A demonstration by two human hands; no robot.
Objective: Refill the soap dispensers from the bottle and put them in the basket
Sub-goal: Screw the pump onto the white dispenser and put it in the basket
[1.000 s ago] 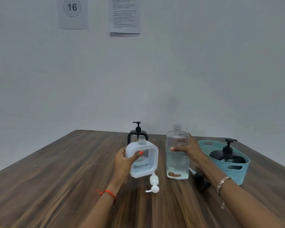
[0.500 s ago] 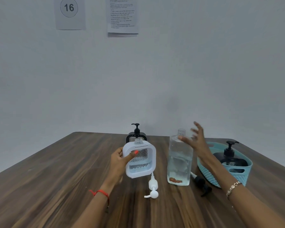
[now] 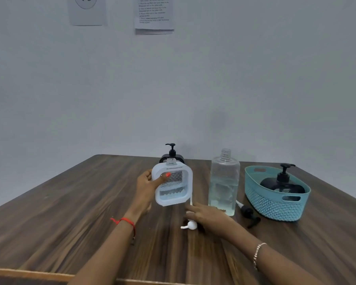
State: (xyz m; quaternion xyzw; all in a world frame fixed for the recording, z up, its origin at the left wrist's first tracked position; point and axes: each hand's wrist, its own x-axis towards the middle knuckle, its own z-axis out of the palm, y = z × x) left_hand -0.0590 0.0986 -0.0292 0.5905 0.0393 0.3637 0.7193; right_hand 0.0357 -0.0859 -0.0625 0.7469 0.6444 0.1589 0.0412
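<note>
A white-framed dispenser (image 3: 173, 187), uncapped and partly filled, was gripped upright above the table (image 3: 70, 202) by the left hand (image 3: 147, 189), left of the clear refill bottle (image 3: 224, 184). The right hand (image 3: 206, 215) was laid over a white pump (image 3: 190, 225) lying in front of that bottle; whether it was closed could not be told. A black pump (image 3: 248, 213) lay just right of the bottle, and further right a teal basket (image 3: 275, 204) held a black dispenser (image 3: 283, 183). Another black dispenser (image 3: 172, 155) stood behind and left of the bottle.
</note>
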